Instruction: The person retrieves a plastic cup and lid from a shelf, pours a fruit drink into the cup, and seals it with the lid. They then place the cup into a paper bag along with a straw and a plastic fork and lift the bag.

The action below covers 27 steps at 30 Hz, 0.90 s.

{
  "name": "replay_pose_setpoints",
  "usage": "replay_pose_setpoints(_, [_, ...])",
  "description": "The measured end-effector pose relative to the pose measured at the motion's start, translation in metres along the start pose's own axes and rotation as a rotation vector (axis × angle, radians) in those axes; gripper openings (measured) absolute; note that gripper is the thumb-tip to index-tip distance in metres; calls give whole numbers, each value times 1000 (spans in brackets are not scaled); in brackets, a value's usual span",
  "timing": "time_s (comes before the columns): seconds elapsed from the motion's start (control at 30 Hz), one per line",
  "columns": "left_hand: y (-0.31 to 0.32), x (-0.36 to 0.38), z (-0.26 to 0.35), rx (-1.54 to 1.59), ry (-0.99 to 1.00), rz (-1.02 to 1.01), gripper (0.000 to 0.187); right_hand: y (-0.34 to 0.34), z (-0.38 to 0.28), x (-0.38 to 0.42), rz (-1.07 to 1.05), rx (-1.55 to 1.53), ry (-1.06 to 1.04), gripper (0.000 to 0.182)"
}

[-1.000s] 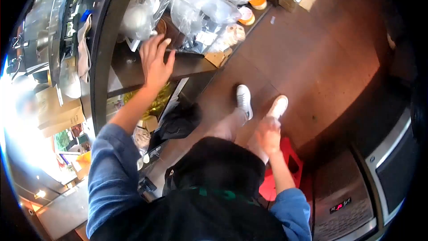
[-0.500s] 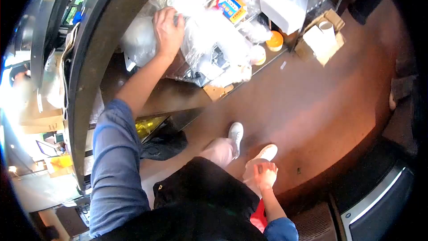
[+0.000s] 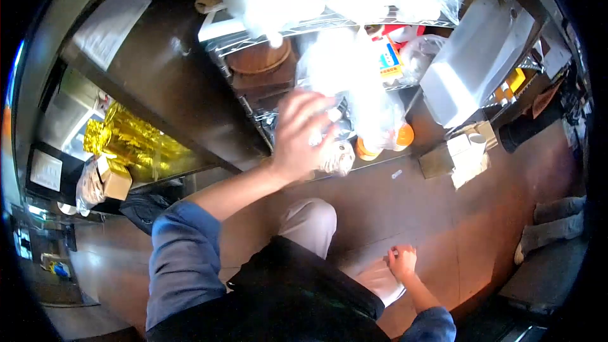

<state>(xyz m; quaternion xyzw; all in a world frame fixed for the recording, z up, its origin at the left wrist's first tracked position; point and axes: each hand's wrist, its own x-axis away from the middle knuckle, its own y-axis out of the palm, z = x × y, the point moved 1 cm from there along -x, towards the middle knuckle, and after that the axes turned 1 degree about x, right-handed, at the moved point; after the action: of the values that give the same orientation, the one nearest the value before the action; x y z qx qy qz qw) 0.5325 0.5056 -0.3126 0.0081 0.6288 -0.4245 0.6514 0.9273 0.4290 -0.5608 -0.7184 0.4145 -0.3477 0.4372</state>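
My left hand is raised in front of a wire rack, slightly blurred, its fingers bent and spread apart. Its fingertips overlap white plastic bags on the lower shelf. Just right of these bags are a blue, orange and white box and a tub with an orange lid. A small clear bag with pale contents sits below the fingers. Down by my bent leg hangs my right hand, fingers loosely curled with nothing visible in them.
A translucent plastic bin leans right of the rack. Below it, an opened cardboard box stands on the brown floor. Gold foil and a black bag lie at left. Another person's legs show at far right.
My left hand has come off the plastic bags and drawn back toward me. The view has turned left and up, bringing the rack's upper shelf into sight. My right hand still hangs low.
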Motion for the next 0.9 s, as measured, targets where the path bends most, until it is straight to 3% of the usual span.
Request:
replay_pose_setpoints(0.03, [-13,3,-8,-18,-57,148,27,-2,-4,-17,-102,79,-44,14])
replay_pose_setpoints(0.1, [-40,-23,-13,-67,-104,407,33,-1,-22,-59,45,-122,-107,13])
replay_pose_setpoints(0.13, [-54,-39,-7,-93,-122,512,36,-9,-31,-81,39,-72,-145,13])
replay_pose_setpoints(0.17, [-66,-60,3,-200,-83,521,38,-27,-52,-106,15,-20,-168,14])
replay_pose_setpoints(0.2, [-71,-79,8,-305,-41,536,39,-96,-117,-120,181,-140,-245,18])
replay_pose_setpoints(0.23, [-66,-93,3,-348,17,530,42,-126,-142,-143,216,-97,-257,21])
replay_pose_setpoints(0.27, [-57,-100,-6,-311,-4,547,42,-166,-171,-158,438,-201,-476,15])
replay_pose_setpoints(0.3, [-51,-103,-15,-360,-101,544,41,-199,-195,-170,416,-275,-393,11])
replay_pose_setpoints(0.33, [-46,-104,-26,-408,-195,541,39,-239,-212,-179,526,-49,-570,8])
replay_pose_setpoints(0.37, [-38,-95,-47,-338,-313,568,35,-266,-235,-182,540,-149,-416,8])
replay_pose_setpoints(0.43, [-41,-74,-86,-274,-428,512,22,-313,-261,-190,740,-2,-571,9])
replay_pose_setpoints(0.5, [-44,-73,-82,-109,-528,602,12,-345,-241,-237,863,250,-689,11])
replay_pose_setpoints(0.57, [-51,-78,-71,-42,-568,618,10,-375,-243,-261,1036,381,-564,20])
replay_pose_setpoints(0.6, [-52,-79,-69,-30,-509,680,9,-388,-232,-283,1070,496,-365,30])
replay_pose_setpoints(0.67, [-50,-76,-70,-21,-458,743,9,-397,-241,-289,1169,570,-417,34])
replay_pose_setpoints(0.73, [-44,-69,-76,121,-524,999,11,-383,-258,-289,1139,590,-698,34])
replay_pose_setpoints(0.77, [-42,-67,-76,159,-547,1023,11,-374,-273,-284,1083,581,-786,34])
replay_pose_setpoints(0.8, [-40,-67,-74,383,-609,1047,10,-368,-288,-278,1016,567,-869,30])
replay_pose_setpoints(0.9, [-44,-70,-74,309,-530,1097,10,-352,-322,-280,954,474,-999,16])
